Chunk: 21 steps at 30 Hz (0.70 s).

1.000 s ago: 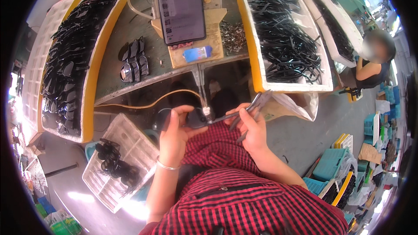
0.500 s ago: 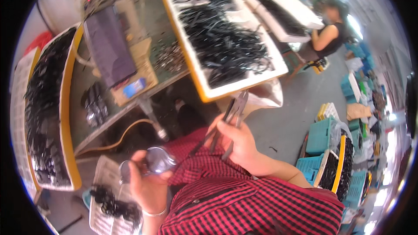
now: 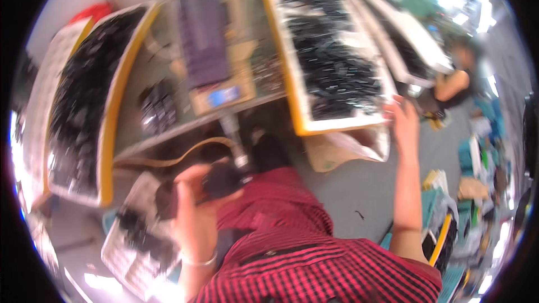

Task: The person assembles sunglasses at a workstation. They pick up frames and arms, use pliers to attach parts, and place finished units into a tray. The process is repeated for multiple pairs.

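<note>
My left hand (image 3: 195, 207) is closed around a pair of dark-lensed glasses (image 3: 222, 180), held low in front of my body. One lens shows past the fingertips, the other on the hand's far left side; motion blur softens the details. Out to the right, my right hand (image 3: 403, 123) reaches to the near right corner of a white foam tray (image 3: 342, 124) with a yellow side. Its fingers are stretched out and look slightly apart, with nothing visible in them. Thin black strips (image 3: 337, 78), like glasses temples, fill that tray.
Another yellow-sided tray (image 3: 106, 151) of black pieces stands at the left. On the workbench (image 3: 163, 143) lie a purple-grey slab (image 3: 205, 45), a blue box (image 3: 223, 97) and dark lenses. A white basket (image 3: 120, 252) sits lower left. A person (image 3: 457, 81) sits at the far right.
My right hand has let go of the pliers and moved right and forward to the tray corner. My left hand still holds the glasses. The whole view has shifted.
</note>
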Motion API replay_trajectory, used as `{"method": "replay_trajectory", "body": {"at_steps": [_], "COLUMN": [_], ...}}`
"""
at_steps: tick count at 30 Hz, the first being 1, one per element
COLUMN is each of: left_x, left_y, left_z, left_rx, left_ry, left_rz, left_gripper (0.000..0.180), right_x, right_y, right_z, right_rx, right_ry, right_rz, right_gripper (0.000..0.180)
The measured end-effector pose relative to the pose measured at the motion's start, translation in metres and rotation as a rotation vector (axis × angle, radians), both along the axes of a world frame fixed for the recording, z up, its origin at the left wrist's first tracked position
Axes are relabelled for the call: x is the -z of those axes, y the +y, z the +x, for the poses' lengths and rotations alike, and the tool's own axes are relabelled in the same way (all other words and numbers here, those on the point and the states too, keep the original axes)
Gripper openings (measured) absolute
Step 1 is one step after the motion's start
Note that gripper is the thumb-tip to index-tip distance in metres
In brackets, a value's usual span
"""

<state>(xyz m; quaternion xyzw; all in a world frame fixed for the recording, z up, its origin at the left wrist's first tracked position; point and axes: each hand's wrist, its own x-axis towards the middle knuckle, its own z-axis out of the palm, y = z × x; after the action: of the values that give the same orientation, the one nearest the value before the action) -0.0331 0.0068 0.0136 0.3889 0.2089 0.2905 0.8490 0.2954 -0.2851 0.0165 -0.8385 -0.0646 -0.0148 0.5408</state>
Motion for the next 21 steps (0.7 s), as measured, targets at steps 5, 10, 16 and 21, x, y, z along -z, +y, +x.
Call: {"method": "replay_trajectory", "body": {"at_steps": [5,10,16,21], "left_x": [-0.011,-0.023,-0.028,-0.028], "left_y": [0.008,0.001,0.0,0.004], "left_z": [-0.006,0.001,0.005,0.004], "left_rx": [0.138,0.145,0.163,0.179], "left_ry": [0.018,0.095,0.055,0.069], "left_rz": [0.097,0.193,0.142,0.103], "left_gripper": [0.046,0.046,0.047,0.048], "right_x": [-0.016,-0.021,-0.029,-0.032], "right_y": [0.072,0.118,0.119,0.118], "right_z": [-0.151,-0.162,-0.155,-0.154], "right_rx": [-0.697,-0.88,-0.828,-0.898], "right_ry": [-0.158,-0.702,-0.778,-0.749], "right_rz": [-0.102,-0.398,-0.48,-0.546], "right_gripper": [0.036,0.049,0.045,0.042]}}
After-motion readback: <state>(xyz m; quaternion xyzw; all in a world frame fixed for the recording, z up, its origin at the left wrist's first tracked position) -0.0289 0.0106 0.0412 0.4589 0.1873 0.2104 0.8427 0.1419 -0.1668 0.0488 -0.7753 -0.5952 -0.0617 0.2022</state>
